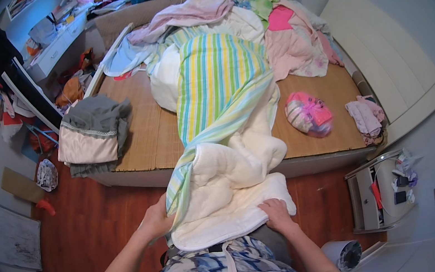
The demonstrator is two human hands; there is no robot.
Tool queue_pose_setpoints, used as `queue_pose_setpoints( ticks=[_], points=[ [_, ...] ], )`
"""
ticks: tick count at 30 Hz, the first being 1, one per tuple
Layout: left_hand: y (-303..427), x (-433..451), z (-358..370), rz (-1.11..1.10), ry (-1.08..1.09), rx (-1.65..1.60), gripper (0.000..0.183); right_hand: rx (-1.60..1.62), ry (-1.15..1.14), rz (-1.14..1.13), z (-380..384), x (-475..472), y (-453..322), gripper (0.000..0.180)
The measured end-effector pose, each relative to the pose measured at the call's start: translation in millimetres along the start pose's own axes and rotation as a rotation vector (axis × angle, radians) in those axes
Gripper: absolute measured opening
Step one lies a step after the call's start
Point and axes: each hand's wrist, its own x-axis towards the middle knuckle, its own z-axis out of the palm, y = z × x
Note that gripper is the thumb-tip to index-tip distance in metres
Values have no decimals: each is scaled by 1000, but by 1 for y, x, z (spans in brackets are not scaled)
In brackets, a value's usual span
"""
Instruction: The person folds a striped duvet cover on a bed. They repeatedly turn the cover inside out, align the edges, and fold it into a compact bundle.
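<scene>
My left hand [157, 217] grips the bunched edge of a striped duvet cover [217, 77] in green, yellow, blue and white. My right hand [276, 215] holds the near edge of a white quilt [227, 202], fingers on top and thumb out of sight. The quilt sags from the bed to my waist, its far part running in under the striped cloth. From the middle of the bed the cover stretches toward me, twisted along its left side where it narrows to my left hand.
Folded grey and pink fabric [88, 134] sits at the bed's left corner. On the bamboo mat [147, 146] lies a pink plastic-wrapped bundle [309, 114], with folded clothes [364, 118] farther right. More bedding [190, 13] is heaped behind. A nightstand [374, 197] and waste bin [342, 254] stand right.
</scene>
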Motion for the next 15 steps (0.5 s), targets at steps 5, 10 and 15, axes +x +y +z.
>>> queue_pose_setpoints(
  ticks=[5, 10, 15],
  points=[
    [-9, -19, 10, 219, 187, 230, 69, 436, 264, -58, -61, 6, 2, 29],
    [-3, -24, -1, 252, 4, 37, 51, 428, 229, -18, -178, -59, -35, 26],
    [12, -8, 27, 223, 71, 210, 48, 216, -710, 32, -84, -87, -20, 30]
  ],
)
